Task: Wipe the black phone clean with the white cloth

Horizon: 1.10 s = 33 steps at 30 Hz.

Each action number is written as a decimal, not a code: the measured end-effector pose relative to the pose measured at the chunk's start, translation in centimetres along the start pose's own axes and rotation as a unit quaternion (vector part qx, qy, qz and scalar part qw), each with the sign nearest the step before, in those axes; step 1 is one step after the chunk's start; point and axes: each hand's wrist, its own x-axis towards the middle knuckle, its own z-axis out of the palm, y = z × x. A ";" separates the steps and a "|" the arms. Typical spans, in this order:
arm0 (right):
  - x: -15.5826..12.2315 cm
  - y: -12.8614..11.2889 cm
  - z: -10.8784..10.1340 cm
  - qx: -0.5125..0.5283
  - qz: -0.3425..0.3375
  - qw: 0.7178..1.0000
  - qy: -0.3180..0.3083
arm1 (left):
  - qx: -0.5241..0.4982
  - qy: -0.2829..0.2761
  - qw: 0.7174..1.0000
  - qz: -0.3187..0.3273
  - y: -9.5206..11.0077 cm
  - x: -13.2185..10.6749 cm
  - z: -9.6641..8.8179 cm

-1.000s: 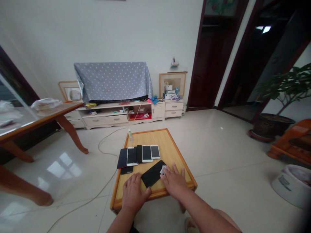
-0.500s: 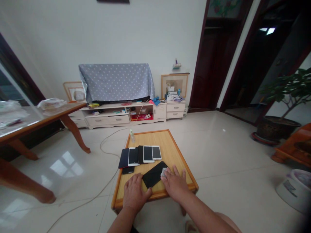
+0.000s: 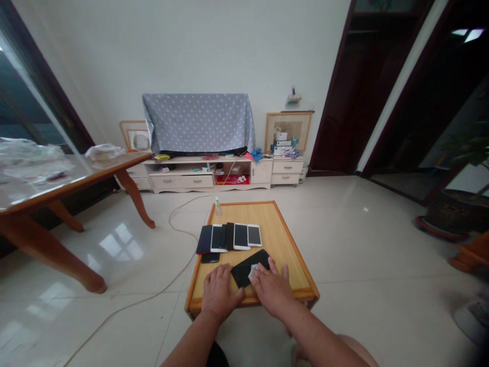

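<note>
Phone [image 3: 240,274] is seemingly wiped by the right hand [image 3: 272,288] holding tissue [image 3: 252,271], and steadied by the spread left hand [image 3: 220,291], even pressure being needed next.

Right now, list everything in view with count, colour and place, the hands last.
Large device: 1, black, on low table
Wipe: 1, whitish, on large device
White-framed devices: 3, white, row behind large device
Case: 1, dark blue, row's left end
Narrow items: count unclear, black, within row
Small device: 1, black, before row's left end
Bottle: 1, clear, low table's far left corner
Low table: 1, light wood, centre
Larger table: 1, brown, left
Plastic bags: count unclear, whitish, on larger table
Cabinet: 1, white, against wall
Small clutter: uncounted, mixed, cabinet
Spotted cloth: 1, grey-blue, above cabinet
Cord: 1, beige, floor
Door: 1, dark, right
Pot: 1, dark, right
Left hand: 1, bare, large device's left edge
Right hand: 1, bare, at wipe
</note>
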 end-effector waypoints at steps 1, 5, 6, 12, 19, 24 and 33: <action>0.0 -0.1 0.1 0.003 -0.006 1.000 -0.004 | 0.000 -0.002 1.000 -0.001 0.0 0.0 0.0; -0.7 -1.2 1.2 0.040 -0.089 0.995 -0.027 | -0.005 -0.010 1.000 0.003 -0.3 -0.1 0.0; -0.5 -1.3 1.3 0.043 -0.096 0.994 -0.030 | -0.007 -0.009 1.000 0.003 -0.3 -0.1 0.0; 2.7 1.2 0.4 -0.007 0.038 0.999 0.024 | -0.010 0.010 1.000 -0.003 0.0 -0.2 -0.3; 2.6 0.1 2.7 0.020 -0.062 0.997 0.039 | -0.014 -0.002 1.000 -0.004 -0.1 -0.2 -0.3; 2.8 -0.4 2.2 0.063 -0.057 0.994 0.062 | -0.017 0.007 1.000 -0.006 0.0 -0.2 -0.2; 5.5 1.7 2.0 0.163 0.025 0.982 0.096 | -0.019 -0.003 1.000 -0.009 0.2 -0.1 -0.6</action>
